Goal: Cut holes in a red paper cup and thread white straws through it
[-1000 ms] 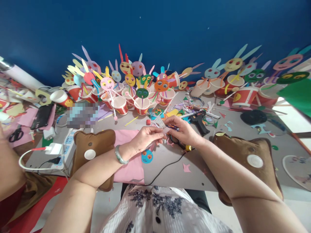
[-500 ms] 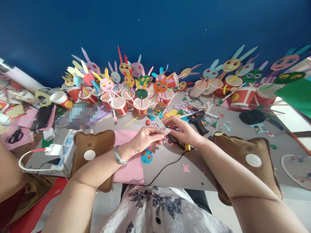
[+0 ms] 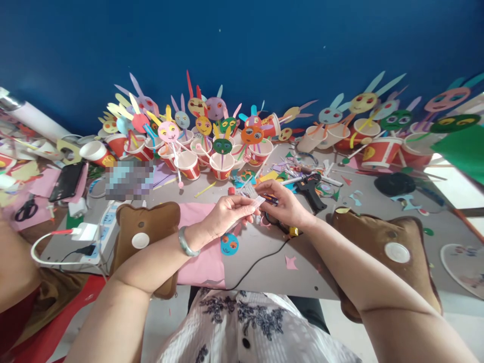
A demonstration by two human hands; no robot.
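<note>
One small whitish slip [image 3: 259,202] is pinched by the left hand [image 3: 233,212], left of the black glue gun [image 3: 312,192], beside the right hand [image 3: 285,204], whose fingers are curled, hold indeterminable, with a blue paper face [image 3: 229,244] lying left of that gun, nearer the wearer.

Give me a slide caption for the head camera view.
Left hand pinching a small whitish piece near the right hand, in front of cups topped with long-eared paper faces.
</note>
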